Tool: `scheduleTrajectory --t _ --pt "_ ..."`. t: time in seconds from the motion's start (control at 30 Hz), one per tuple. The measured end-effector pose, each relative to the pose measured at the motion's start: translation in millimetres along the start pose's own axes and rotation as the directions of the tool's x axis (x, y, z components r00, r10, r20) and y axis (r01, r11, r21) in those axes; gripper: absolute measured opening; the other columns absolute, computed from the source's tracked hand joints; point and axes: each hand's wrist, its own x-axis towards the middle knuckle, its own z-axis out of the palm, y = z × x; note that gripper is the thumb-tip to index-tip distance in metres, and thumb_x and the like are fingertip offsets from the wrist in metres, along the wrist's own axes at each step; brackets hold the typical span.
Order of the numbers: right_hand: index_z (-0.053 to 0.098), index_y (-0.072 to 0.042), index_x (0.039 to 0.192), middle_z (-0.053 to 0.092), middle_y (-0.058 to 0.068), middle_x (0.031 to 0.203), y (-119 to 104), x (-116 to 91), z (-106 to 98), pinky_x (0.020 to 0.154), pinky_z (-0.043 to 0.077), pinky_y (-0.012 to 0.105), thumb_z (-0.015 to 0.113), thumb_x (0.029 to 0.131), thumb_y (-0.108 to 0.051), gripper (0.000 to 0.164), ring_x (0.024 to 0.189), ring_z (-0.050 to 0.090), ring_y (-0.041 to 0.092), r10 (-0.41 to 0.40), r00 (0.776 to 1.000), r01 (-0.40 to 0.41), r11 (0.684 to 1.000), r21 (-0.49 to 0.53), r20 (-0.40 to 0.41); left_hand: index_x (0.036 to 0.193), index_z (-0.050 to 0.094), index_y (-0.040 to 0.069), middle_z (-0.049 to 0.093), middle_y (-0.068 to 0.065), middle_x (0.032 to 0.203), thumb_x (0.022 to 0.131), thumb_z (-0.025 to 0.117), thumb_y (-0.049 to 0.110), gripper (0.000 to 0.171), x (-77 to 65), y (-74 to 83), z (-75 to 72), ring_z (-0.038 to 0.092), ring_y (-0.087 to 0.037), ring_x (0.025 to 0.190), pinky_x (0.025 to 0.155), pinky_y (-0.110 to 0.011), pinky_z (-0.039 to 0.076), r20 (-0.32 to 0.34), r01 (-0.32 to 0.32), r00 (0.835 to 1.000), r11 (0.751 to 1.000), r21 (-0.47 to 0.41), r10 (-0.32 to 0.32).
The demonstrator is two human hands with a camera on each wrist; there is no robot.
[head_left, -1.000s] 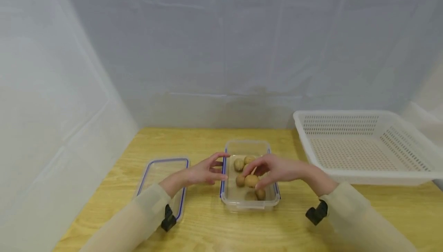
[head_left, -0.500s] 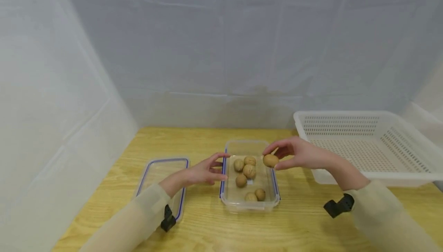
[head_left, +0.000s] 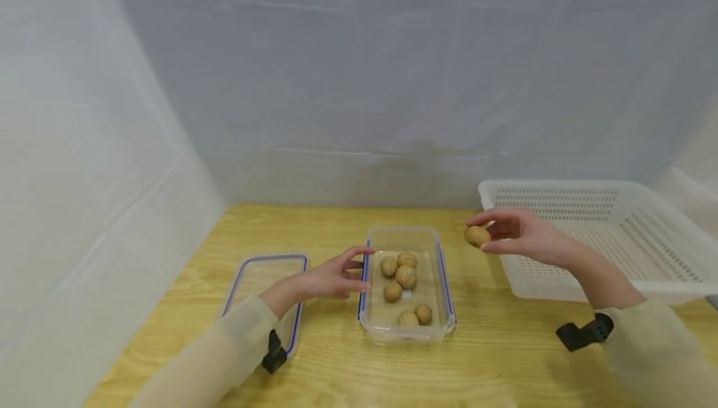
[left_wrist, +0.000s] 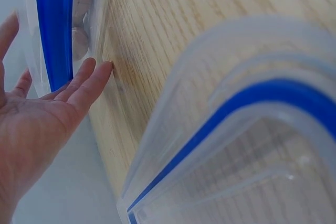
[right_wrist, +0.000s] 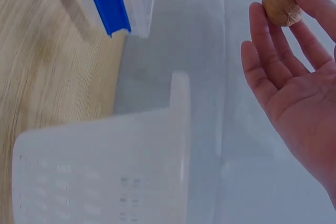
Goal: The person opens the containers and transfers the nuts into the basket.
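A strip of yellowish wood-grain counter [head_left: 477, 333] separates the clear rectangular plastic container [head_left: 405, 331] with blue sides from the white perforated plastic basket [head_left: 550, 286] toward its three o'clock. In the air at the container's two o'clock, the right hand [head_left: 524, 233] pinches a round, tan walnut [head_left: 477, 236]. The left hand [head_left: 331, 274], fingers loosely spread and grasping nothing, sits at the container's nine-o'clock wall. Six wrinkled-shelled walnuts [head_left: 406, 277] lie inside.

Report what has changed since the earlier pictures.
The right hand, pinching a round brown walnut, has lifted it out of the clear rectangular plastic box and moved right, toward the white perforated plastic basket; nothing was let go. The left hand stays at the box's left side; the six other walnuts, the clear blue-edged plastic lid and the basket look unmoved.
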Motion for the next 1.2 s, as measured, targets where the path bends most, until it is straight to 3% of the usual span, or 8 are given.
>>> scheduleTrajectory --t 0.27,0.4,0.63,0.9,0.97,1.1,1.2 --pt "0.057 -0.003 0.129 0.066 -0.002 0.11 13.4 -19.2 -16.8 0.077 0.054 0.028 0.065 0.093 -0.004 0.037 0.095 0.064 0.017 0.068 0.982 -0.064 0.998 0.025 -0.178 0.153 0.023 0.019 0.023 -0.026 0.153 0.094 0.067 0.02 0.074 3.6 0.1 0.7 0.035 -0.044 0.134 0.087 -0.047 0.048 0.009 -0.002 1.0 1.0 0.018 0.002" --pt "0.057 -0.001 0.129 0.067 -0.002 0.107 18.1 -26.9 -23.8 0.077 0.054 0.027 0.065 0.093 -0.005 0.037 0.095 0.065 0.015 0.099 0.967 -0.097 0.995 0.017 -0.234 0.153 0.024 0.019 0.023 -0.026 0.153 0.094 0.067 0.02 0.073 3.6 -0.2 0.1 0.035 -0.044 0.134 0.088 -0.049 0.048 0.01 -0.001 1.0 1.0 0.024 0.001" --pt "0.057 0.001 0.129 0.064 -0.012 0.112 32.1 -38.4 -32.0 0.076 0.052 0.023 0.065 0.093 -0.004 0.037 0.095 0.065 0.008 0.093 0.953 -0.099 0.995 -0.007 -0.288 0.152 0.024 0.019 0.023 -0.027 0.153 0.094 0.067 0.021 0.073 2.8 -0.2 -0.1 0.034 -0.044 0.134 0.092 -0.054 0.045 0.007 0.003 1.0 1.0 0.027 -0.004" --pt "0.054 0.003 0.131 0.058 -0.022 0.114 56.8 -48.9 -33.1 0.078 0.05 0.019 0.067 0.093 -0.014 0.043 0.096 0.063 0.003 0.18 0.93 -0.207 0.977 -0.052 -0.321 0.153 0.024 0.019 0.024 -0.025 0.153 0.094 0.066 0.02 0.073 2.2 -1.2 -0.1 0.035 -0.044 0.134 0.092 -0.054 0.045 0.002 0.002 1.0 1.0 0.026 -0.002" --pt "0.053 0.005 0.131 0.059 -0.019 0.114 62.7 -50.4 -33.2 0.078 0.05 0.019 0.066 0.094 -0.014 0.044 0.096 0.063 0.003 0.201 0.927 -0.226 0.973 -0.044 -0.317 0.153 0.024 0.018 0.024 -0.026 0.153 0.094 0.066 0.02 0.073 2.0 -1.4 -0.2 0.035 -0.044 0.134 0.092 -0.055 0.045 0.002 0.001 1.0 1.0 0.027 -0.001" --pt "0.05 0.008 0.133 0.063 0.005 0.119 72.0 -52.2 -34.8 0.079 0.049 0.02 0.066 0.094 -0.015 0.047 0.095 0.064 0.004 0.24 0.927 -0.263 0.964 -0.043 -0.288 0.152 0.025 0.02 0.024 -0.026 0.153 0.094 0.067 0.021 0.072 1.5 -2.6 -0.9 0.035 -0.045 0.134 0.093 -0.057 0.044 -0.002 0.004 1.0 1.0 0.029 -0.004" --pt "0.051 0.006 0.134 0.057 0.021 0.125 77.7 -52.4 -37.6 0.079 0.049 0.022 0.067 0.094 -0.018 0.049 0.096 0.063 0.005 0.279 0.928 -0.305 0.95 -0.071 -0.248 0.152 0.026 0.02 0.025 -0.027 0.152 0.094 0.067 0.021 0.071 1.3 -3.9 -1.0 0.035 -0.045 0.134 0.093 -0.058 0.044 -0.002 0.0 1.0 0.999 0.032 0.0"
